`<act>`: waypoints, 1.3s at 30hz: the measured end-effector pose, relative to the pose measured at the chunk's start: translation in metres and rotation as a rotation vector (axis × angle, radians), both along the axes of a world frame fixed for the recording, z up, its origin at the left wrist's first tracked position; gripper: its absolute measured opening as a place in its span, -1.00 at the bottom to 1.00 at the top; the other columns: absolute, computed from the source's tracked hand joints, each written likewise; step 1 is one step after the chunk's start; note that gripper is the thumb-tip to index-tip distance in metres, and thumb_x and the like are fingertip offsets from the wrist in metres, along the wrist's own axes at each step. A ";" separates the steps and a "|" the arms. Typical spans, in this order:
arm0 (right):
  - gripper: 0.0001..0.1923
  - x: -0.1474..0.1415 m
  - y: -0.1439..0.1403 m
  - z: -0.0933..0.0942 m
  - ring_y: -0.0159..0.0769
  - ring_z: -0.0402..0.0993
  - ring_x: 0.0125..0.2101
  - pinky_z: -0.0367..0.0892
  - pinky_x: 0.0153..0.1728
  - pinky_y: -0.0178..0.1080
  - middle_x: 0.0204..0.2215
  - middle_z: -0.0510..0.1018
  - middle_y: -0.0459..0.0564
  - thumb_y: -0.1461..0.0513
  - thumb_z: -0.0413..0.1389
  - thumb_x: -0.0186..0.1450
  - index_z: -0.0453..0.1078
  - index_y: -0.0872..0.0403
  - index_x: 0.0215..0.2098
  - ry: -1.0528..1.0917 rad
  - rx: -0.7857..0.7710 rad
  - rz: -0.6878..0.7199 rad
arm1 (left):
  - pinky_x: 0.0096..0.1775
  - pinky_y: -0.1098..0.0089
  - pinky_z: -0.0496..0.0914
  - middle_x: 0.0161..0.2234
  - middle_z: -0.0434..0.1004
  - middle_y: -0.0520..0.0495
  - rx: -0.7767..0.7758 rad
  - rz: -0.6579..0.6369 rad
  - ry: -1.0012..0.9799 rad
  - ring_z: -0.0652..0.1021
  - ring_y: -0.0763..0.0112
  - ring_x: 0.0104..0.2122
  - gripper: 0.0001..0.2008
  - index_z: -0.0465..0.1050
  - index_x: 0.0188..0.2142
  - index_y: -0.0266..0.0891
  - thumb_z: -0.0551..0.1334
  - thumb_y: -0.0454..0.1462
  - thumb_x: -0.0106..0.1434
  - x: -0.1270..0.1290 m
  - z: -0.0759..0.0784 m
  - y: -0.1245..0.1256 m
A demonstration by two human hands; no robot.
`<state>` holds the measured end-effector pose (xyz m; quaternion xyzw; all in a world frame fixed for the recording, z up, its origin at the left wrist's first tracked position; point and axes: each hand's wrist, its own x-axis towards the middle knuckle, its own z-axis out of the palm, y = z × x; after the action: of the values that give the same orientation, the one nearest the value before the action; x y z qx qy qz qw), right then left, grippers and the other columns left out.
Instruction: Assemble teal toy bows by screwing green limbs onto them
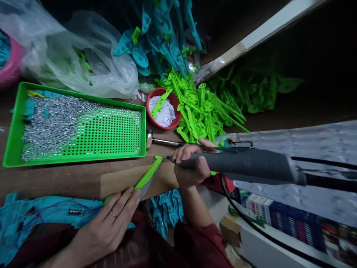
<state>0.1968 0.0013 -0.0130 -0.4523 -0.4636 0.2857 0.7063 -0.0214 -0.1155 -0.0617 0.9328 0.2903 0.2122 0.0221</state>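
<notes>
My left hand (pixel 110 225), with a ring on one finger, presses its fingertips onto a long bright green plastic part (pixel 149 175) and holds it down on a piece of cardboard (pixel 115 181). My right hand (pixel 192 162) is wrapped round a dark grey electric screwdriver (pixel 242 163) that lies nearly level. Its bit (pixel 169 159) points left, a short way from the far end of the green part. Whether a screw sits on the bit is too small to tell. The right palm is partly hidden behind the tool.
A green perforated tray (pixel 111 132) holds many small screws (pixel 52 126). Beside it are a red bowl (pixel 178 118) of white pieces, a hammer (pixel 167 142) and heaped green parts (pixel 200 108). Teal parts (pixel 55 210) with wires lie near my left arm. A black cable (pixel 251 223) hangs right.
</notes>
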 end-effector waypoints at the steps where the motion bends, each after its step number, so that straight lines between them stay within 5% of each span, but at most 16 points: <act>1: -0.75 -0.001 -0.001 -0.004 -0.43 0.17 -0.77 0.19 -0.74 -0.37 -0.70 0.30 -0.29 0.16 0.06 0.19 0.32 -0.02 -0.14 -0.003 0.004 0.009 | 0.30 0.03 0.04 0.27 0.26 -0.34 -0.002 -0.003 0.007 0.40 0.02 0.18 -0.55 0.35 0.17 -0.50 -0.03 -0.35 0.38 0.000 0.001 0.000; 10: -0.80 -0.004 -0.006 -0.022 -0.41 0.22 -0.72 0.25 -0.69 -0.35 -0.66 0.32 -0.28 0.15 0.12 0.24 0.31 -0.06 -0.15 -0.028 -0.010 0.106 | 0.31 0.02 0.03 0.26 0.28 -0.32 -0.016 0.002 -0.009 0.41 0.02 0.17 -0.56 0.36 0.17 -0.50 -0.02 -0.37 0.38 0.000 0.002 -0.001; 14: -0.73 0.009 -0.007 -0.026 -0.43 0.23 -0.72 0.26 -0.67 -0.36 -0.66 0.30 -0.28 0.16 0.14 0.28 0.34 -0.05 -0.05 -0.053 -0.017 0.402 | 0.32 0.01 0.01 0.26 0.29 -0.32 -0.004 0.004 -0.004 0.43 0.03 0.15 -0.57 0.37 0.16 -0.49 0.01 -0.35 0.38 -0.002 0.001 -0.003; 18: -0.66 0.015 0.005 -0.008 -0.41 0.25 -0.73 0.27 -0.70 -0.34 -0.67 0.32 -0.26 0.13 0.14 0.26 0.35 -0.04 0.00 -0.119 -0.042 0.665 | 0.31 0.02 0.03 0.27 0.26 -0.31 0.016 0.013 -0.004 0.43 0.06 0.15 -0.57 0.38 0.16 -0.46 0.02 -0.35 0.36 -0.001 0.001 -0.002; 22: -0.74 -0.019 0.044 0.016 -0.46 0.15 -0.78 0.22 -0.73 -0.36 -0.68 0.26 -0.29 0.09 0.08 0.24 0.35 -0.08 -0.10 -0.028 0.102 0.387 | 0.27 0.06 0.11 0.27 0.26 -0.30 0.009 0.028 0.019 0.40 0.06 0.18 -0.55 0.35 0.19 -0.45 0.03 -0.36 0.34 0.005 0.002 0.005; 25: -0.77 -0.057 0.080 0.013 -0.48 0.13 -0.77 0.19 -0.71 -0.38 -0.69 0.23 -0.32 0.09 0.10 0.21 0.30 -0.10 -0.16 -0.001 0.105 0.226 | 0.23 0.07 0.16 0.27 0.26 -0.33 0.009 0.059 0.022 0.38 0.03 0.20 -0.53 0.33 0.19 -0.47 0.06 -0.35 0.32 0.012 0.001 0.008; 31: -0.76 -0.077 0.105 -0.021 -0.47 0.23 -0.72 0.22 -0.66 -0.36 -0.66 0.29 -0.32 0.12 0.14 0.22 0.25 -0.07 -0.16 0.003 0.025 0.330 | 0.25 0.07 0.14 0.30 0.20 -0.37 0.031 0.063 -0.006 0.38 0.02 0.20 -0.51 0.33 0.20 -0.48 0.10 -0.26 0.34 0.015 -0.007 0.006; 39: -0.70 -0.075 0.104 -0.027 -0.48 0.19 -0.75 0.19 -0.68 -0.37 -0.68 0.21 -0.35 0.01 0.12 0.20 0.18 -0.07 -0.21 -0.036 -0.025 0.304 | 0.28 0.02 0.08 0.26 0.27 -0.35 0.038 0.036 -0.015 0.41 0.03 0.17 -0.54 0.36 0.17 -0.46 0.09 -0.24 0.37 0.014 -0.006 0.011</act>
<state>0.1223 0.1058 -0.0399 -0.3906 -0.5358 0.3867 0.6409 -0.0074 -0.1041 -0.0677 0.9261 0.3028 0.2249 0.0026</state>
